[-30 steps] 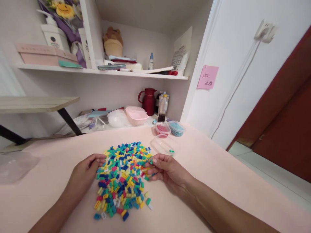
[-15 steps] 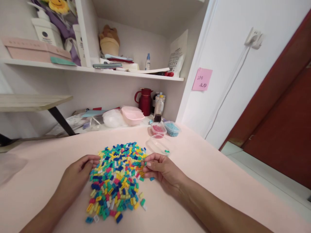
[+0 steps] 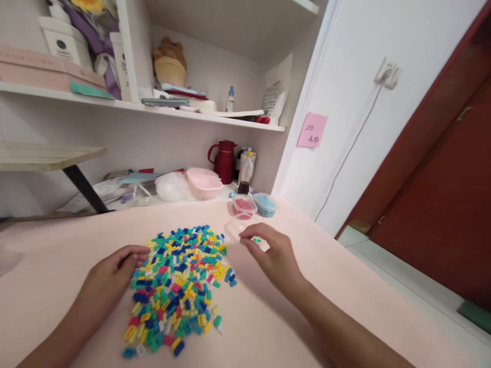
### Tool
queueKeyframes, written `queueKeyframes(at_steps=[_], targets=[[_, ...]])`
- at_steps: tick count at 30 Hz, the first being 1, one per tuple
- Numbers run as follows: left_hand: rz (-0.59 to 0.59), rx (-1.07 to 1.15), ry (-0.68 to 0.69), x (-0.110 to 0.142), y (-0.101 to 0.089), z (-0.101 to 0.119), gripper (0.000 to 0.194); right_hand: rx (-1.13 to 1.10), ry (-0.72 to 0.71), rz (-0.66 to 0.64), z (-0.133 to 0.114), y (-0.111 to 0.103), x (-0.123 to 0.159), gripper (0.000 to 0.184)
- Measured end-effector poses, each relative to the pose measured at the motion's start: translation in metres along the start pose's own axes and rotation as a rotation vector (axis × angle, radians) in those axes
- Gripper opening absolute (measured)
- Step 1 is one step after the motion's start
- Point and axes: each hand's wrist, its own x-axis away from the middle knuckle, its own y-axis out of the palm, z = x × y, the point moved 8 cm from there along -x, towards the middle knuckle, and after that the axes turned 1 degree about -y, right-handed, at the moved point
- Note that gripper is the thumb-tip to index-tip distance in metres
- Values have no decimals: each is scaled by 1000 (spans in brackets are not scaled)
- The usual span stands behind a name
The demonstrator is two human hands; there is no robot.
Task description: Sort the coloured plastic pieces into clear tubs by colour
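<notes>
A wide heap of small plastic building bricks (image 3: 180, 276) in yellow, green, blue, white and red lies on the pink tabletop. My left hand (image 3: 120, 266) rests against the heap's left edge, its fingers curled in towards the thumb; whatever they may hold is hidden. Above the near left side of a clear plastic box (image 3: 235, 225) is my right hand (image 3: 274, 253), thumb and forefinger pinched together. No brick can be made out between those fingertips. A few green bricks (image 3: 258, 239) show inside the box, partly framed by the hand.
Behind the clear box stand a tub of red pieces (image 3: 245, 205) and a tub of light blue pieces (image 3: 265, 204). Farther back are a pink bowl (image 3: 204, 183), a dark red jug (image 3: 224, 161) and a bottle (image 3: 245, 174). A shelf (image 3: 215, 120) overhangs the back.
My right hand has moved from the heap's right edge, where a green brick showed at its fingertips, up and right to the clear box. My left hand stays by the heap. The view has shifted slightly.
</notes>
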Motion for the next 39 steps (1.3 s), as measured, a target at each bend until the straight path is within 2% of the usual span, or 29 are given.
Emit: queueKeyframes(at_steps=[2,5,9,13,16,19,21,23,27,32,39], targets=[[-2,-1,6,-1,1,0,32,93,51,93,12,-17,-6,6],[-5,-11,7,-2,2,-3,33,150,150,147,35,-30,-9,7],[-2,-9,3,-3,2,-8,32,139,139,150,44,-29,-8,12],[-2,8,7,-2,3,-10,31,88,94,136,35,-20,-5,14],[-12,20,-3,-1,4,-9,31,11,83,15,25,-2,-1,15],[-3,10,-3,0,4,-7,31,-50,77,-277,15,33,11,16],[-11,11,-2,1,4,-6,31,-62,15,-473,9,54,22,17],[-21,9,-7,1,5,-5,31,-43,-49,-577,6,67,32,21],[-18,2,-10,1,6,-6,30,0,-69,-589,9,73,37,27],[-13,15,-14,2,5,-5,30,-17,-36,-618,6,72,34,20],[-3,20,15,2,5,-5,29,35,-40,-652,7,75,37,23]])
